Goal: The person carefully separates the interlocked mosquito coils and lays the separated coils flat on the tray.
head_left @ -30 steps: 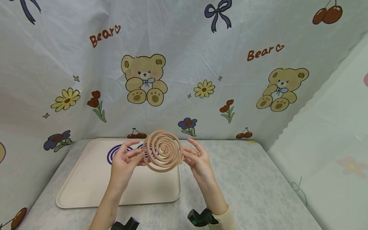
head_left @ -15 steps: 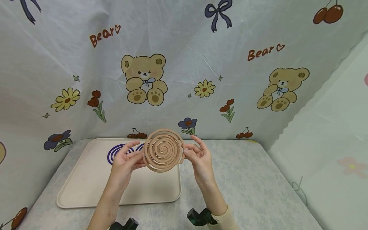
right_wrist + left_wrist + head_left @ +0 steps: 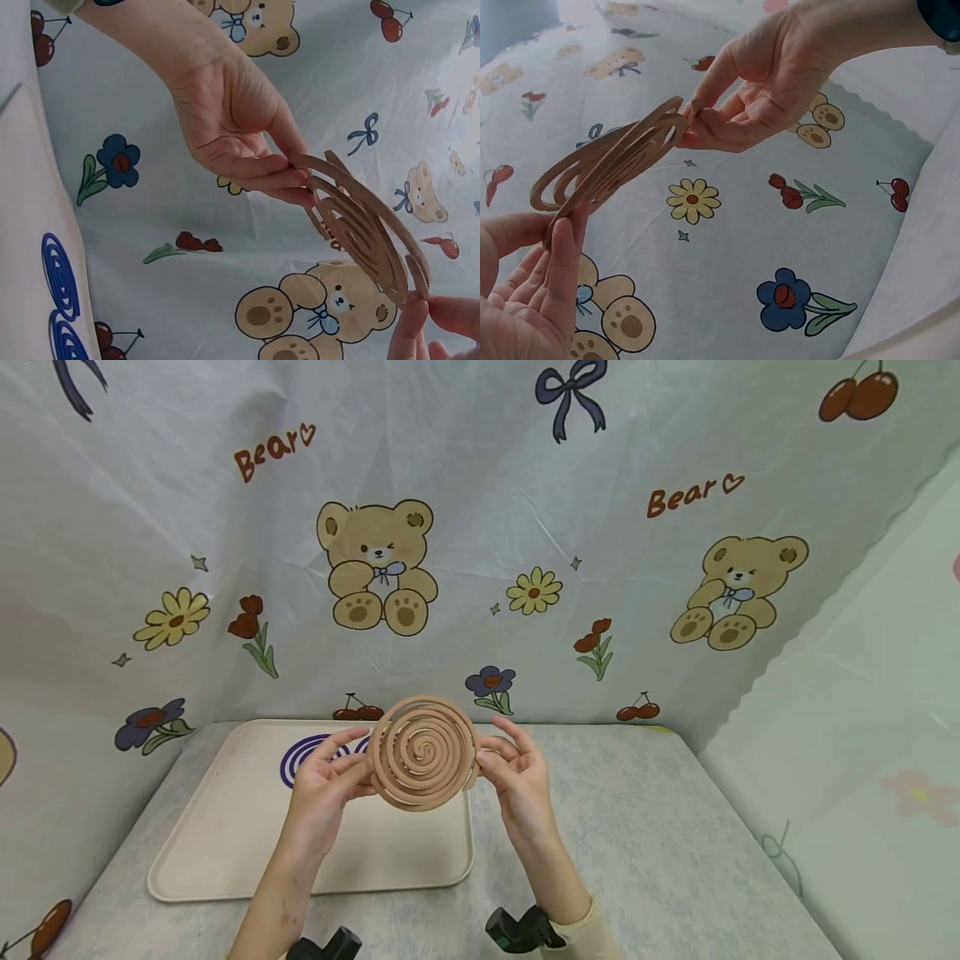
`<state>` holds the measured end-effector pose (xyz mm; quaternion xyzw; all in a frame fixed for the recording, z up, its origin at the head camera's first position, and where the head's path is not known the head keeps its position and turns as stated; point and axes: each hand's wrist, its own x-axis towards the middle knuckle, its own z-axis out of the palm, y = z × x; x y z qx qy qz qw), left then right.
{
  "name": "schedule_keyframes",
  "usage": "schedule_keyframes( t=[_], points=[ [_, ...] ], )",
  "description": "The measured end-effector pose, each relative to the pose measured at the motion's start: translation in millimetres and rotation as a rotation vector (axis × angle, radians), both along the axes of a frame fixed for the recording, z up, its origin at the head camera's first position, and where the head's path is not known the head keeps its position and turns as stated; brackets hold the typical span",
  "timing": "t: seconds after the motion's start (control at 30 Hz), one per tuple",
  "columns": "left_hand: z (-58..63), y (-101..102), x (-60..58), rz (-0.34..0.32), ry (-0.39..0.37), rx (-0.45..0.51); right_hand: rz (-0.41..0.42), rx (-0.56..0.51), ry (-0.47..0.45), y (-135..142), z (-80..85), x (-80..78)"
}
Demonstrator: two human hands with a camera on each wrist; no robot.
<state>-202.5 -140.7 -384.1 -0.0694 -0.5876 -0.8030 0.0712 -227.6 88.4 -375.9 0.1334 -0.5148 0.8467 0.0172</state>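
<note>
A tan mosquito coil [image 3: 423,753] is held up above the table, its spiral facing the head camera. My left hand [image 3: 318,793] pinches its left rim between thumb and fingers. On the opposite rim, my right hand [image 3: 522,789] pinches the coil's outer end, with the index finger raised. Seen edge-on in the left wrist view, the coil [image 3: 619,165] has rings standing slightly apart from each other. Behind the hands, two blue spiral coils [image 3: 60,277] lie side by side on the cream tray [image 3: 225,843]; the held coil and left hand partly cover them in the head view.
The tray lies on the left part of a grey mottled table [image 3: 637,843]. A white cloth [image 3: 480,485] printed with bears and flowers hangs behind the table and at its sides. Black devices [image 3: 525,930] are strapped to both wrists.
The coil's outer ring hung tilted away from the inner rings one second ago; now the rings look nearly aligned. The coil has turned a little and shifted slightly left over the last half second.
</note>
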Motion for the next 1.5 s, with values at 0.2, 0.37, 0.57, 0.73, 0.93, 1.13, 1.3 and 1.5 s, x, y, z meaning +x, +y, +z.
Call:
schedule_keyframes(
  t=[0.2, 0.37, 0.57, 0.73, 0.93, 1.13, 1.3, 1.5],
  points=[
    [-1.1, -0.9, -0.4, -0.010, 0.021, 0.003, 0.010, 0.001, -0.091, -0.5, -0.2, -2.4],
    [-0.3, -2.5, -0.8, 0.023, 0.019, 0.001, 0.045, 0.016, -0.130, -1.0, -1.4, -3.6],
    [-0.3, -5.1, -1.0, 0.005, 0.006, -0.009, 0.052, 0.018, -0.119, 0.4, -1.8, -4.7],
    [0.9, -7.6, 0.0, -0.054, 0.016, -0.062, 0.028, 0.015, -0.113, 3.5, -0.7, -5.5],
    [2.5, -8.3, 1.8, -0.042, 0.054, -0.118, 0.035, 0.019, -0.168, 5.6, 1.1, -5.0],
    [2.3, -8.4, 2.5, -0.013, 0.045, -0.123, 0.099, 0.004, -0.226, 5.5, 0.9, -6.0],
    [3.3, -8.8, 2.2, -0.013, 0.062, -0.131, 0.153, -0.021, -0.239, 7.2, 1.0, -7.1],
    [3.5, -9.2, 2.9, -0.013, 0.074, -0.118, 0.153, -0.005, -0.224, 7.0, 0.3, -7.4]
  ],
)
